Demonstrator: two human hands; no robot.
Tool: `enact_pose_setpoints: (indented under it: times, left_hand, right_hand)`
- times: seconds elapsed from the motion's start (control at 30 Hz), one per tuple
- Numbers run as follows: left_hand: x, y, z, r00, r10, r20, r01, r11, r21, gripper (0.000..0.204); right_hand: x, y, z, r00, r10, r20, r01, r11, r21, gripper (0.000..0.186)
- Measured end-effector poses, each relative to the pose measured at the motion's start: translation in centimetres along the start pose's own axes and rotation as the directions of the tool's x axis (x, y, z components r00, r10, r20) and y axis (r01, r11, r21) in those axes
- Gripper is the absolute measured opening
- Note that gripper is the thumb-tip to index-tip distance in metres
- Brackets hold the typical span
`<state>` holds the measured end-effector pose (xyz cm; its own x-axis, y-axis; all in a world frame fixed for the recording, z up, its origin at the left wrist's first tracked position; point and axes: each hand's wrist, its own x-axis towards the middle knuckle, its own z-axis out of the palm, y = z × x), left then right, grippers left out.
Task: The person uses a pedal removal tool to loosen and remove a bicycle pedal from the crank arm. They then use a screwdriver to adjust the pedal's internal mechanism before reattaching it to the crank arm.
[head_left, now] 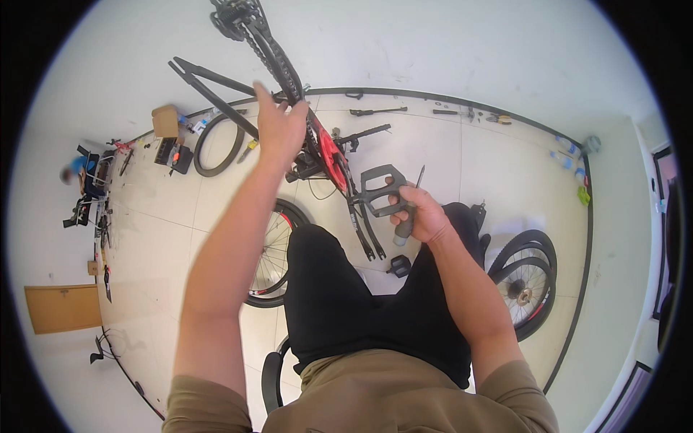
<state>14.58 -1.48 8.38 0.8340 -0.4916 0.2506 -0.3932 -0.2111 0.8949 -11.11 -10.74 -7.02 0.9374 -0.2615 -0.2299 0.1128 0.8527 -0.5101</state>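
Observation:
A black and red bicycle frame (332, 160) tilts up in front of me, its fork toward me and its chain (287, 68) and rear derailleur at the far end. My left hand (280, 130) grips the frame beside the chain; the index finger sticks out and the other fingers are partly hidden. In my right hand (426, 213) is a screwdriver (405, 229), handle down and shaft up. Fingers of that same hand also hold the edge of a black platform pedal (382, 190) beside the fork. A second black pedal (399, 265) lies on the floor between my legs.
Wheels (276, 252) lie left of my legs, and more wheels and tyres (525, 281) to the right. A loose tyre (219, 146), a toolbox (173, 154) and a cardboard box (167, 121) are at far left. Pliers (498, 118) and other tools line the far wall.

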Motion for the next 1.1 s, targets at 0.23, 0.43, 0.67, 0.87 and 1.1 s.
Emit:
enact_pose_setpoints:
  times: [0.23,0.43,0.67,0.87,1.1]
  left_hand:
    - [-16.5,-3.9,2.8,0.786,-0.604,0.133,0.577,0.639,-0.509,0.052]
    - [-18.2,-6.6,3.2,0.691,-0.508,0.514,0.707,0.326,-0.627,0.039]
    - [-17.0,-7.2,2.2,0.543,-0.595,0.592,0.820,0.221,-0.528,0.034]
    - [-16.1,-7.5,2.4,0.506,-0.572,0.645,0.838,0.148,-0.525,0.022]
    - [-15.7,-7.1,2.3,0.515,-0.594,0.619,0.851,0.262,-0.456,0.017]
  right_hand:
    - [-0.2,-0.6,0.0,1.000,-0.012,0.028,0.013,0.999,-0.033,0.039]
    - [0.1,0.3,0.2,1.000,0.017,0.027,-0.017,1.000,0.011,0.041]
    - [0.2,0.5,0.4,1.000,-0.001,0.019,0.001,1.000,0.000,0.039]
    - [-0.6,0.1,1.4,1.000,0.006,-0.025,-0.007,0.999,-0.044,0.034]
    - [-0.7,0.6,1.0,0.999,-0.016,-0.052,0.015,1.000,-0.020,0.023]
